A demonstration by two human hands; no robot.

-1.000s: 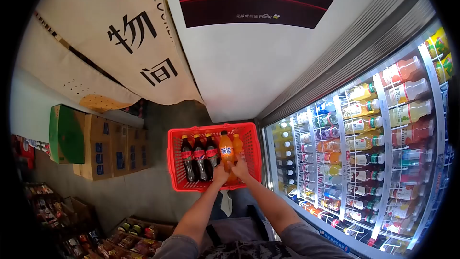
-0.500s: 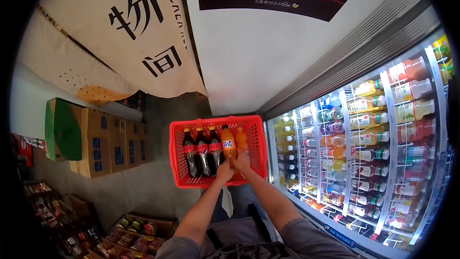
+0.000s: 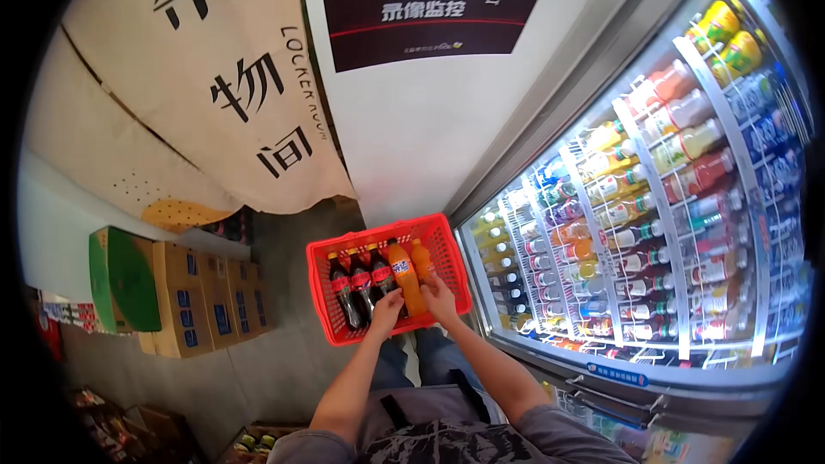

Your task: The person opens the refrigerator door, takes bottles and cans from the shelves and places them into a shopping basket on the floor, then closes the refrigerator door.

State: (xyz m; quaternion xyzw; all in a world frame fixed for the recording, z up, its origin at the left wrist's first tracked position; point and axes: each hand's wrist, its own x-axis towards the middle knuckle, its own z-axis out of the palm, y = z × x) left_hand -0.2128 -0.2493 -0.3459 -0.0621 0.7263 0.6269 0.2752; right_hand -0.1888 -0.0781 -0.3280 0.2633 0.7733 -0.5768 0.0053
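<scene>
A red plastic basket (image 3: pixel 326 332) holds a row of bottles in front of my legs. Three dark cola bottles (image 3: pixel 345 290) with red labels lie on its left side. Right of them is an orange soda bottle (image 3: pixel 406 275) with a blue-and-white label, and a second orange soda bottle (image 3: pixel 420 256) lies at the far right. My left hand (image 3: pixel 388 308) is curled at the lower end of the third cola bottle, its fingers partly hidden. Over the lower part of the far-right orange bottle, my right hand (image 3: pixel 439 301) is closed, covering that end.
A lit drinks cooler (image 3: pixel 636 236) with rows of bottles runs along the right. Cardboard boxes (image 3: pixel 185 301) and a green box (image 3: pixel 125 279) stand at left. A fabric curtain (image 3: pixel 258 112) hangs ahead beside a white wall (image 3: pixel 395 137). Packaged goods sit at lower left.
My hands, close together at the base of the labelled orange bottle before, have moved apart to either side of it. The view has tilted upward, and the basket appears slightly rotated.
</scene>
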